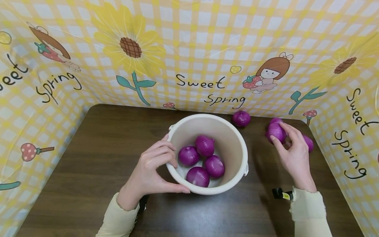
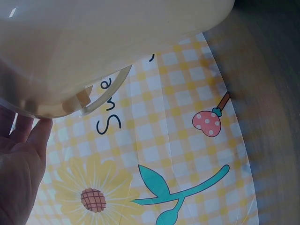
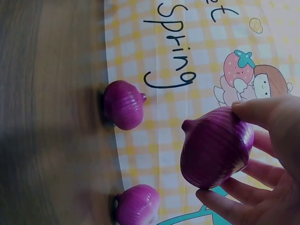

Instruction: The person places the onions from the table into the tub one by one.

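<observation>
My left hand (image 1: pixel 152 168) grips the rim of a cream bucket (image 1: pixel 232 151), its fingers over the left side and its thumb along the front edge. Several purple onions (image 1: pixel 205 145) lie at the bottom of the bucket. Off to the right, my right hand (image 1: pixel 296 154) holds another purple onion (image 1: pixel 276 132) between thumb and fingers. The right wrist view shows that held onion (image 3: pixel 215 147) raised, with its pointed tip toward the left. In the left wrist view, the bucket's pale side (image 2: pixel 108 42) fills the top, with the left fingers at its rim.
One loose onion (image 1: pixel 241 118) sits by the back edge of the brown table (image 1: pixel 97 158). Another onion (image 1: pixel 276 120) shows behind the held one, and a third (image 1: pixel 308 143) is partly hidden by the right hand. Yellow checked cloth walls (image 1: pixel 195 49) surround the table's back and sides.
</observation>
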